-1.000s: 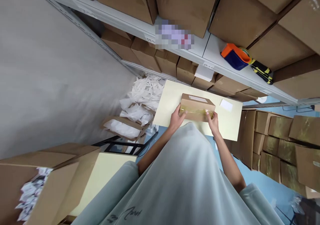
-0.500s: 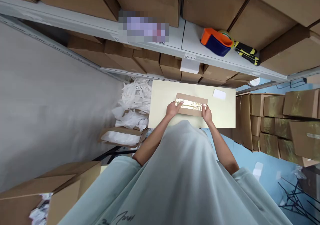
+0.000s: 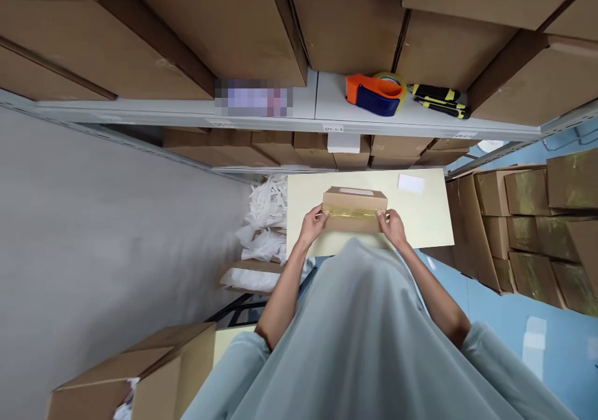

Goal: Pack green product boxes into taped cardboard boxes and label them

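Observation:
A small cardboard box (image 3: 354,223) is tilted over the pale yellow tabletop (image 3: 420,220), with a strip of shiny yellowish packing tape (image 3: 352,212) along the side facing me. On its upper face a white label (image 3: 356,191) shows. My left hand (image 3: 314,224) is closed on the box's left end, thumb on the tape's end. At the opposite end my right hand (image 3: 392,225) grips the box the same way, its thumb over the tape. A white slip of paper (image 3: 411,184) lies on the table beyond my right hand.
Above the table runs a grey shelf (image 3: 261,121) packed with cardboard boxes. On it sit an orange and blue tape dispenser (image 3: 376,95) and black-yellow cutters (image 3: 439,101). White packing scraps (image 3: 268,205) pile up on the left; stacked boxes (image 3: 526,195) stand to the right.
The box has turned in my hands, so its labelled face now shows and the taped side leans toward me. Both hands remain on its ends. My view has shifted.

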The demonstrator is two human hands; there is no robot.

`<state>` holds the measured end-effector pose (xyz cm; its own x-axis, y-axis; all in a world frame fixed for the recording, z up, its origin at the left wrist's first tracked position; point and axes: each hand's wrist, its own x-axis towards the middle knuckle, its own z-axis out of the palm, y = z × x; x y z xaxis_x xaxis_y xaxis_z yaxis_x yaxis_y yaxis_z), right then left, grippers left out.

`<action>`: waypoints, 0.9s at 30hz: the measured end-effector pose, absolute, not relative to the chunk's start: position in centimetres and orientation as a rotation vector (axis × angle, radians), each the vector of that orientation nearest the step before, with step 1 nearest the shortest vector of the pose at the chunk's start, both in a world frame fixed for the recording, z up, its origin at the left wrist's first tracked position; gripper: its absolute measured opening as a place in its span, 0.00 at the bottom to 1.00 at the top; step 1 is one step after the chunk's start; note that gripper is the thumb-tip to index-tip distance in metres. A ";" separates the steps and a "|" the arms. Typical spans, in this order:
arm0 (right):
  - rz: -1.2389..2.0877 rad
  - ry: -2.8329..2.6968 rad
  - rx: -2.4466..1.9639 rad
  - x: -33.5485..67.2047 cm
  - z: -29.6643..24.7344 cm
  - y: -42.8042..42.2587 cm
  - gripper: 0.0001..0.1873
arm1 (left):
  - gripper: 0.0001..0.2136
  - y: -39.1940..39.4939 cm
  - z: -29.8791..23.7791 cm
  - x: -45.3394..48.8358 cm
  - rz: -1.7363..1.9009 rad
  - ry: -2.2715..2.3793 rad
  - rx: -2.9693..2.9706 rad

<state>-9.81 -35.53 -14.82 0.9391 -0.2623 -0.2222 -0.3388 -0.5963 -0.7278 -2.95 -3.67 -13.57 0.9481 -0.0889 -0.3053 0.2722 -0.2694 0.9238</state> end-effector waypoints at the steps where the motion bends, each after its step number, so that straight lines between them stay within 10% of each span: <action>1: 0.088 0.384 -2.234 -9.5 -14.6 -36.1 0.38 | 0.21 -3.8 -13.4 -2.8 -0.333 0.110 1.816; 19: 0.217 0.399 -1.768 -12.5 -23.8 -42.1 0.28 | 0.29 -9.6 -15.6 -6.7 -0.313 0.544 2.201; 27: -0.054 0.890 -1.836 -6.6 -26.7 -53.2 0.27 | 0.23 -26.4 -14.0 0.3 -0.273 -0.170 2.164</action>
